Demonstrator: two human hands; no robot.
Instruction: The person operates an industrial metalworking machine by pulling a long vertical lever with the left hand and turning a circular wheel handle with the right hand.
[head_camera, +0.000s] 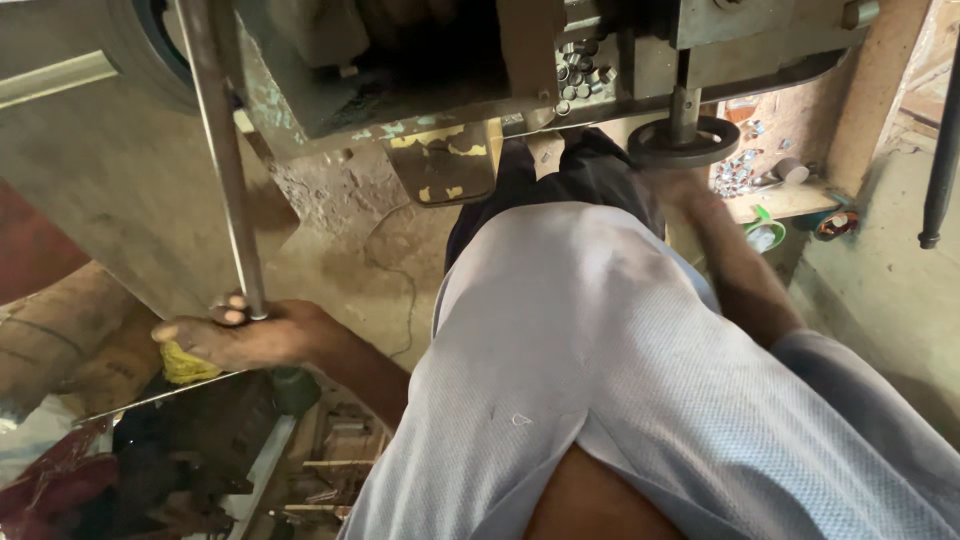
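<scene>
Left hand (240, 335) gripping the lower end of a long metal lever (222, 160), fingers curling round it above a yellow rag (185, 365), right hand (685, 185) blurring under a dark handwheel (683, 140), grip unclear, worn green press machine (400, 70) looming overhead, small metal cylinders (582, 72) sitting in it.

No screen, sign or readable label shows anywhere in the view. The nearest thing to a label is a dark, flat rectangular metal plate (443, 163) with chipped patches of yellow paint, hanging under the front edge of the grey machine body at top centre. The nearest thing to a package is a small round container with a green rim (764, 235), lying low at the right below the wooden shelf. Beside it sits a small round reddish-and-dark tin (836, 224). Whether either carries a label cannot be told.
</scene>
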